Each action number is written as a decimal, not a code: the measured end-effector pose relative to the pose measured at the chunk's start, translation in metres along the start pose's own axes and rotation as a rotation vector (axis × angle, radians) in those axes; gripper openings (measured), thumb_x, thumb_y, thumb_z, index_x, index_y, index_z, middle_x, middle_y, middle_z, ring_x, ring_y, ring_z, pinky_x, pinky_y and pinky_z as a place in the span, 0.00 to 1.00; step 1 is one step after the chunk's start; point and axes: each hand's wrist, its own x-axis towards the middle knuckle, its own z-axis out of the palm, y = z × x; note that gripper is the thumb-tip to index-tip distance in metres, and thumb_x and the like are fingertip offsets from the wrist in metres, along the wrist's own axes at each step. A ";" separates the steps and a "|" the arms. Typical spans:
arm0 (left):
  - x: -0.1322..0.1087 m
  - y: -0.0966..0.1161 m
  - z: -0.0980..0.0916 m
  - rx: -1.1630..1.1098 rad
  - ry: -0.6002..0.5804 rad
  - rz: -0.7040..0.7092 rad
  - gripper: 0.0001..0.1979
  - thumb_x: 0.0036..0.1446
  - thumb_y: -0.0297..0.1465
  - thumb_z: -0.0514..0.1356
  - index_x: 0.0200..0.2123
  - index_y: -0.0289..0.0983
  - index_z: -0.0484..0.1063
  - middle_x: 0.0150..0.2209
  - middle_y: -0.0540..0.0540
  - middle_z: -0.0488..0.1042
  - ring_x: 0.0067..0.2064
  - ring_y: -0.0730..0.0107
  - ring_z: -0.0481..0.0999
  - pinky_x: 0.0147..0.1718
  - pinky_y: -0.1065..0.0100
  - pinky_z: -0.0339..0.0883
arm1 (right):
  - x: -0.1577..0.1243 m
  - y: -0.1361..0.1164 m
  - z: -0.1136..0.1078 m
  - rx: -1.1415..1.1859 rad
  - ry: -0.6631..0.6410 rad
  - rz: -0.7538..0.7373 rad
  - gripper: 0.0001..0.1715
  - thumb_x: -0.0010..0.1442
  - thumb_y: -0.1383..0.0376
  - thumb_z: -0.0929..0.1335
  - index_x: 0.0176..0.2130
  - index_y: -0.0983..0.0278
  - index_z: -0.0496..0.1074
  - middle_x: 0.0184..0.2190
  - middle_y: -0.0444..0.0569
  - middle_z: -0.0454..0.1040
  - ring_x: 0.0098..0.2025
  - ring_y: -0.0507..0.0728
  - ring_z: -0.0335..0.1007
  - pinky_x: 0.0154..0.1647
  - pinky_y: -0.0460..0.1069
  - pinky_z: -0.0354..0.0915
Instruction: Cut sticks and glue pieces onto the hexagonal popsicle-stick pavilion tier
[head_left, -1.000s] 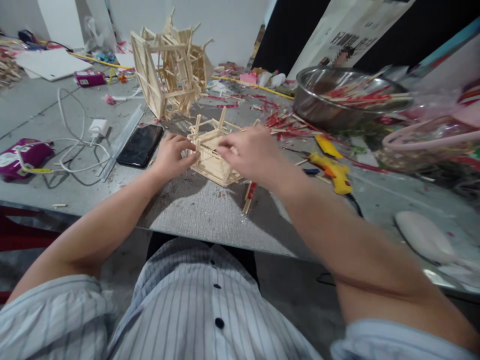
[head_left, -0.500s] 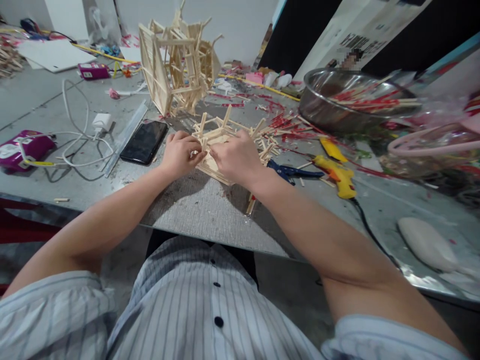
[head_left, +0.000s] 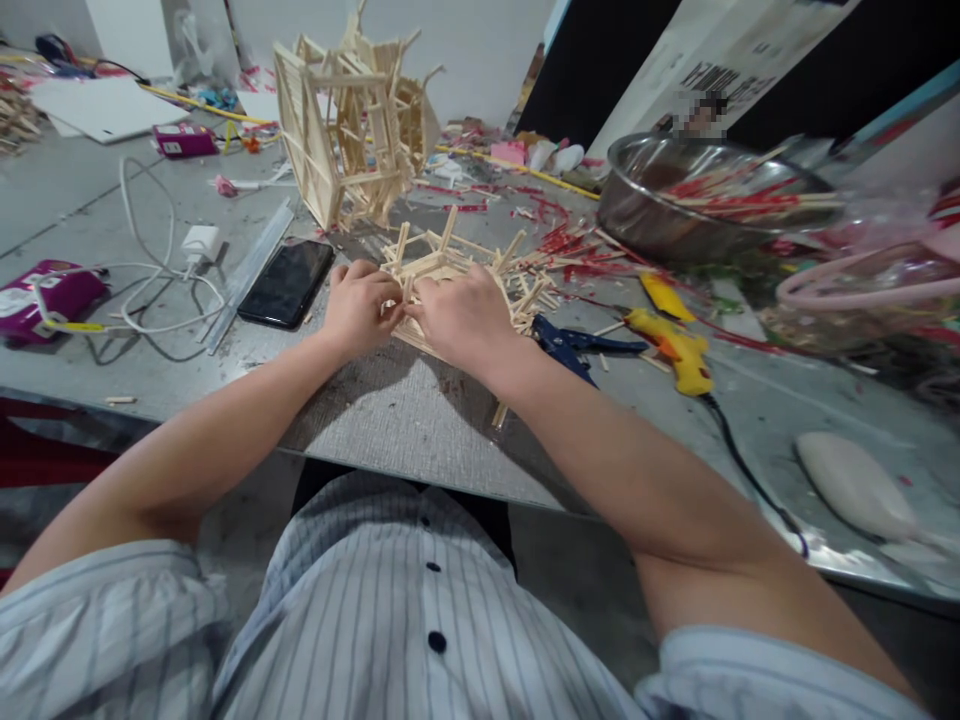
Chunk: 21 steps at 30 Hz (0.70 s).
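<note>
The left hand (head_left: 360, 305) and right hand (head_left: 461, 315) meet at mid-table, fingers curled tight around a small stick frame (head_left: 442, 262) that rests on the grey table (head_left: 390, 410). A phone (head_left: 286, 283) lies just left of the left hand, with a charger (head_left: 201, 243) and its white cable beyond. Behind the frame stands a tall stick model (head_left: 349, 130), tilted. To the right lie blue pliers (head_left: 577, 345) and a yellow glue gun (head_left: 671, 350); a steel bowl (head_left: 675, 215) holds red-tipped sticks. Scraps litter the table. A white wall (head_left: 480, 40) closes the back.
</note>
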 end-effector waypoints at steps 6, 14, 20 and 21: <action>0.001 -0.003 0.000 0.007 0.002 -0.043 0.06 0.55 0.28 0.59 0.34 0.36 0.77 0.40 0.45 0.80 0.51 0.54 0.70 0.54 0.50 0.53 | -0.003 -0.003 -0.001 0.099 0.066 -0.037 0.17 0.67 0.63 0.60 0.36 0.67 0.75 0.28 0.52 0.77 0.34 0.58 0.71 0.47 0.56 0.57; 0.002 -0.005 0.000 0.013 -0.018 -0.058 0.09 0.60 0.36 0.61 0.34 0.37 0.76 0.41 0.46 0.79 0.53 0.58 0.68 0.55 0.52 0.53 | -0.013 0.021 -0.025 1.144 0.609 -0.044 0.19 0.65 0.49 0.64 0.35 0.60 0.74 0.29 0.43 0.78 0.31 0.51 0.73 0.36 0.50 0.67; 0.000 -0.006 -0.004 0.008 0.146 -0.052 0.07 0.58 0.34 0.61 0.36 0.37 0.73 0.36 0.45 0.77 0.48 0.56 0.71 0.49 0.53 0.59 | -0.043 0.054 -0.039 1.104 0.976 0.088 0.13 0.55 0.51 0.73 0.30 0.58 0.76 0.29 0.41 0.75 0.24 0.49 0.65 0.26 0.49 0.59; -0.001 -0.007 -0.006 0.013 0.210 -0.031 0.06 0.58 0.34 0.60 0.35 0.37 0.72 0.35 0.45 0.76 0.46 0.56 0.71 0.47 0.54 0.60 | -0.050 0.061 -0.038 1.057 1.011 0.147 0.13 0.55 0.51 0.73 0.29 0.58 0.76 0.27 0.41 0.73 0.22 0.48 0.61 0.23 0.49 0.55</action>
